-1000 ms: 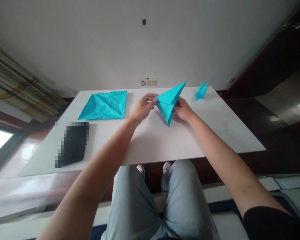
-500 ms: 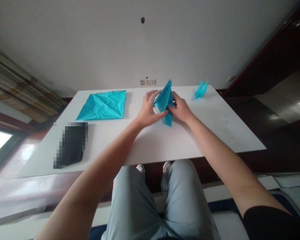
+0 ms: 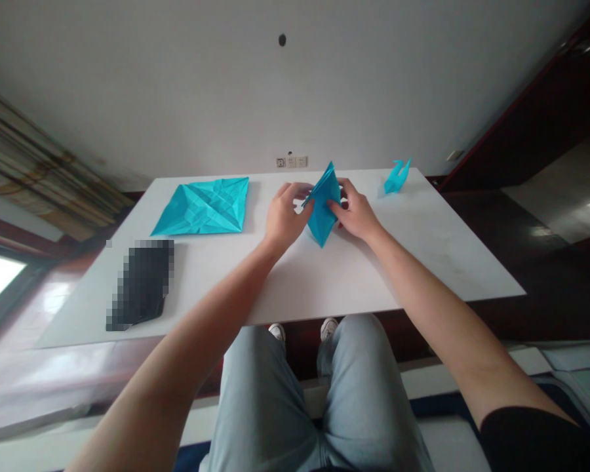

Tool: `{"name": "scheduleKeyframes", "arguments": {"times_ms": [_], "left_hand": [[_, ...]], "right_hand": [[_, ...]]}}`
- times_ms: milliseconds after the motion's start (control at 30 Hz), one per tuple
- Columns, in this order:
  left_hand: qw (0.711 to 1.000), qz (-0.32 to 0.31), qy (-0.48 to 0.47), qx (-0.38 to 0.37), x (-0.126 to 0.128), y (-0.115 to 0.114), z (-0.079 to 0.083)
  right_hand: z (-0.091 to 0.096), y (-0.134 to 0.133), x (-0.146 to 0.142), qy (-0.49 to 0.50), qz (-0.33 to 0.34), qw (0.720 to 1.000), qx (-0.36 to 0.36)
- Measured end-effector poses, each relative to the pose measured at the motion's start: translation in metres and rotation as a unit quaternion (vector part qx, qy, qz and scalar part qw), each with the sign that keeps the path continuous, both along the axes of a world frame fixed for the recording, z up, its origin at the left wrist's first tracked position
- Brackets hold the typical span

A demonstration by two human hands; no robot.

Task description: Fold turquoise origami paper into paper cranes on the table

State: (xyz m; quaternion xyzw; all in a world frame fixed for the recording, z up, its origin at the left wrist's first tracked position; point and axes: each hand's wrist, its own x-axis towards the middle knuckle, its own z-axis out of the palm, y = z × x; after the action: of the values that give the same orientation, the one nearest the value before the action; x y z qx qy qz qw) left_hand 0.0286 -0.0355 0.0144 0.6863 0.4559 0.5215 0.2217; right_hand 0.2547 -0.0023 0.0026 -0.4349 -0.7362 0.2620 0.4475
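A folded sheet of blue origami paper [image 3: 323, 213] is held up between my two hands above the table, its layers slightly apart along the upper left edge. My left hand [image 3: 289, 213] pinches its left corner with thumb and fingers. On the other side, my right hand [image 3: 354, 210] grips the right edge, thumb on the near face and fingers behind. The fingertips behind the paper are hidden.
On the white table [image 3: 216, 269], a creased blue sheet [image 3: 204, 206] lies flat at the left. A blurred-out dark object [image 3: 142, 282] lies nearer the left front. A folded blue paper crane [image 3: 397, 177] stands at the back right. Wall sockets [image 3: 292, 162] sit behind the table.
The folded paper has turned, so its broad face shows more and its lower tip has moved left. My left thumb has moved from across the paper's lower part up to its left corner.
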Motion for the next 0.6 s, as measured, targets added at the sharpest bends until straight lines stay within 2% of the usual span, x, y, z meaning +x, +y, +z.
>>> {"name": "scheduleKeyframes", "arguments": {"times_ms": [167, 333, 467, 600], "left_hand": [[0.998, 0.051, 0.03, 0.015, 0.0, -0.001, -0.002], [0.994, 0.052, 0.095, -0.028, -0.003, 0.002, -0.002], [0.995, 0.072, 0.071, -0.026, -0.007, 0.004, 0.0], [0.996, 0.072, 0.04, -0.018, -0.01, 0.008, -0.005]], "right_hand": [[0.001, -0.003, -0.001, -0.033, 0.023, 0.999, 0.017], [0.003, -0.006, -0.004, -0.084, 0.041, 0.995, 0.029], [0.005, -0.006, -0.002, -0.09, 0.028, 0.995, 0.031], [0.007, -0.006, -0.001, -0.094, 0.026, 0.994, 0.042]]}}
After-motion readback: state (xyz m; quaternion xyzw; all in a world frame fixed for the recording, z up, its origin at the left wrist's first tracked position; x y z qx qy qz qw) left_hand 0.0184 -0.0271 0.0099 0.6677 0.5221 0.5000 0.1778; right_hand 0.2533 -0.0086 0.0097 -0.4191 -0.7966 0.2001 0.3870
